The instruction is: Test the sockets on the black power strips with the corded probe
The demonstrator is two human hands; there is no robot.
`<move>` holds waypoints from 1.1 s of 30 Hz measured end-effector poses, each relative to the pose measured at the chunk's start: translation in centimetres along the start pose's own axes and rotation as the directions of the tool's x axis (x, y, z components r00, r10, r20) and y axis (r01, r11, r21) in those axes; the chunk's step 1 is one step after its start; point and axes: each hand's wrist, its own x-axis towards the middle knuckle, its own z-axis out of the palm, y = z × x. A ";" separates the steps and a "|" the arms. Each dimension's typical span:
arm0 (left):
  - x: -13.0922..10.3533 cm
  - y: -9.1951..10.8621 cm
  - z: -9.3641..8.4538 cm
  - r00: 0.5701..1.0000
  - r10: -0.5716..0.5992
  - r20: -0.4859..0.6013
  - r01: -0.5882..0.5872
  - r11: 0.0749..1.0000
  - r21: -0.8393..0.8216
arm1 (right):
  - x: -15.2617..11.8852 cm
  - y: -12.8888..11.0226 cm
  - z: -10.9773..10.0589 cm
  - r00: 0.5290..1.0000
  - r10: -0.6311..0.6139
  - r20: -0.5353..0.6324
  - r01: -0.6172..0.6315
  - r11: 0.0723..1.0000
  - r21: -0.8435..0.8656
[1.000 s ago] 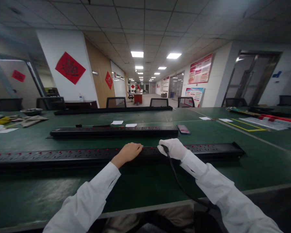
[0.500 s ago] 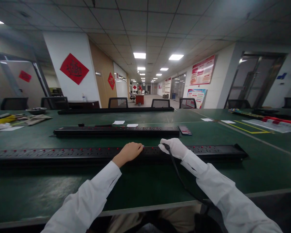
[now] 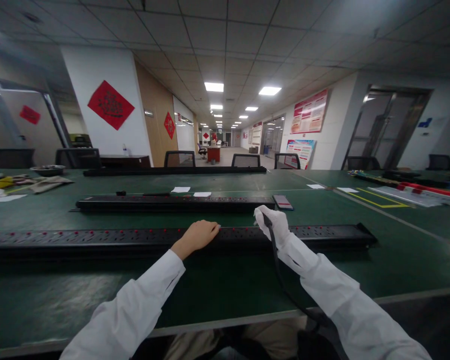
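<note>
A long black power strip (image 3: 135, 241) with red lights and rows of sockets lies across the green table in front of me. My left hand (image 3: 200, 235), bare, rests on its top with the fingers curled over the far side; the fingertips are partly hidden. In a white glove, my right hand (image 3: 273, 224) is closed around a black plug (image 3: 267, 220), just above the strip and right of my left hand. From the plug a black cable (image 3: 279, 272) hangs down over the table's near edge. The plug's prongs are hard to make out.
Behind lies a second black power strip (image 3: 172, 204), with a phone (image 3: 283, 202) at its right end. Farther back is another long black bar (image 3: 172, 171). Paper slips (image 3: 180, 189) lie between them. A metal bowl (image 3: 48, 170) stands left; red parts (image 3: 429, 192) lie right.
My right hand has moved a little right and up with the plug, away from the strip's sockets. My left hand stays in place on the strip. The view has shifted slightly.
</note>
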 end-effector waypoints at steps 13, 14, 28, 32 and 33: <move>0.0 0.0 -0.1 0.999 -0.018 0.029 0.018 1.000 -0.011 | 1.7 -2.9 2.0 0.953 -0.119 0.278 0.109 0.993 0.050; 0.0 0.1 -0.2 0.999 -0.018 0.027 0.019 1.000 -0.013 | 1.8 -2.9 1.9 0.949 -0.124 0.290 0.125 0.992 0.016; -0.9 0.8 -0.8 0.972 -0.012 -0.236 0.030 0.997 0.070 | 0.9 -4.0 3.3 0.962 -0.064 0.265 0.147 0.940 -0.308; -5.4 2.4 -1.4 0.890 0.174 -0.421 -0.170 0.984 0.048 | 0.7 -3.6 3.4 0.969 -0.049 0.243 0.119 0.951 -0.285; -7.2 2.9 -0.8 0.878 0.244 -0.412 -0.259 0.966 0.021 | 0.7 -3.6 3.4 0.969 -0.052 0.240 0.120 0.953 -0.277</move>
